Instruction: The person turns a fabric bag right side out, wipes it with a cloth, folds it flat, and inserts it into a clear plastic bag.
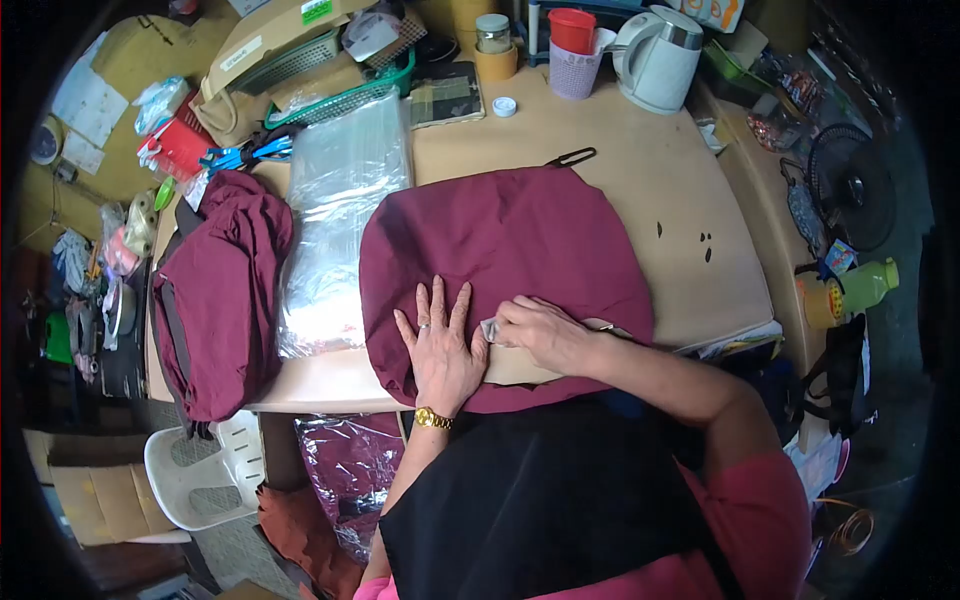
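A maroon fabric bag (510, 230) lies on the table in front of me, with a black loop at its top edge. My left hand (443, 350) rests flat on its lower part, fingers spread, a gold watch at the wrist. Just right of it, my right hand (530, 332) is closed round a small pale grey cloth (490, 330), pressed against the bag. Below my right hand a beige patch (520, 369) shows along the bag's lower edge; whether it is part of the bag, I cannot tell.
Left of the bag lies a stack of clear plastic sleeves (345, 200), then another maroon bag (225, 300). A white kettle (658, 60), a lilac cup (575, 75), a jar (493, 34) and a green basket (400, 78) stand at the back. A white stool (240, 450) is at lower left.
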Motion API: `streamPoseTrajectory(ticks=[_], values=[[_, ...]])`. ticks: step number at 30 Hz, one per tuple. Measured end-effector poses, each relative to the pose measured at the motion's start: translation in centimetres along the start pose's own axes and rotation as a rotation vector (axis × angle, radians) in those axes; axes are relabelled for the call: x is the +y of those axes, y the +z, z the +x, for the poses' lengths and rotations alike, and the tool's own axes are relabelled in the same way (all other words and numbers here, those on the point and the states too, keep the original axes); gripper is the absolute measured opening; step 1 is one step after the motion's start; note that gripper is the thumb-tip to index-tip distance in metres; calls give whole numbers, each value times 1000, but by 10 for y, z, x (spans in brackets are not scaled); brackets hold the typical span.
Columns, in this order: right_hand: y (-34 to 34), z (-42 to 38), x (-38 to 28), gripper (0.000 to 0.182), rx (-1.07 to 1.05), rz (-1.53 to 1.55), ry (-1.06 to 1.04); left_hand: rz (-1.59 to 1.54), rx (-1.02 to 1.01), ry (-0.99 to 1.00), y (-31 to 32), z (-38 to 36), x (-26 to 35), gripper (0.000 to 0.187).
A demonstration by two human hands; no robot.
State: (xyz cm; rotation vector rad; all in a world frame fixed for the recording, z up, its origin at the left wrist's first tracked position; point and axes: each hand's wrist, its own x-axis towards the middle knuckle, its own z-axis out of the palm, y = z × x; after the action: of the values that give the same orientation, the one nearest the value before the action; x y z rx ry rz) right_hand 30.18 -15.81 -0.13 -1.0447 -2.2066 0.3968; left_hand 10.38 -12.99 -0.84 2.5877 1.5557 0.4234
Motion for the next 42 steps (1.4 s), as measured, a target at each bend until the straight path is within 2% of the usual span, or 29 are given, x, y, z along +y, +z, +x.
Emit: streamPoseTrajectory(ticks=[1,4,7,11,14,18,22,24,28,32,34,35,37,38,42], values=[[-3,-6,-1,9,-7,4,-11,-13,-2,4,-1,0,0,61],[-9,-13,4,14,-160,13,138,-5,11,7,0,0,1,62],[10,8,3,13,-85,-25,117,25,-7,9,-1,0,0,62],[5,-2,4,11,-69,-93,69,2,-13,12,-1,0,0,62],[-9,-5,5,12,-150,-263,29,-29,18,12,-2,0,1,63],[13,8,4,10,-99,-170,-2,-16,-2,12,-1,1,2,62],[-10,-4,5,8,-118,-162,3,-35,22,15,-1,1,1,62],[-13,-5,6,8,-202,-236,32,-22,24,15,0,1,2,62],[5,7,2,11,-174,-188,-7,-16,3,19,-2,-1,3,61],[-19,-7,1,10,-161,-191,-13,-40,31,17,-1,0,2,61],[-33,-2,2,10,-348,-292,46,-39,29,7,-2,-1,1,61],[-31,4,2,10,-358,-296,34,-38,19,8,-2,-1,1,61],[-14,20,1,10,-283,-272,-47,-34,22,10,-3,-2,-1,61],[10,14,7,13,-146,-164,-36,-24,25,20,-3,-2,-1,61],[-15,-1,0,10,-177,-135,20,-78,25,-24,-6,-4,-2,60]])
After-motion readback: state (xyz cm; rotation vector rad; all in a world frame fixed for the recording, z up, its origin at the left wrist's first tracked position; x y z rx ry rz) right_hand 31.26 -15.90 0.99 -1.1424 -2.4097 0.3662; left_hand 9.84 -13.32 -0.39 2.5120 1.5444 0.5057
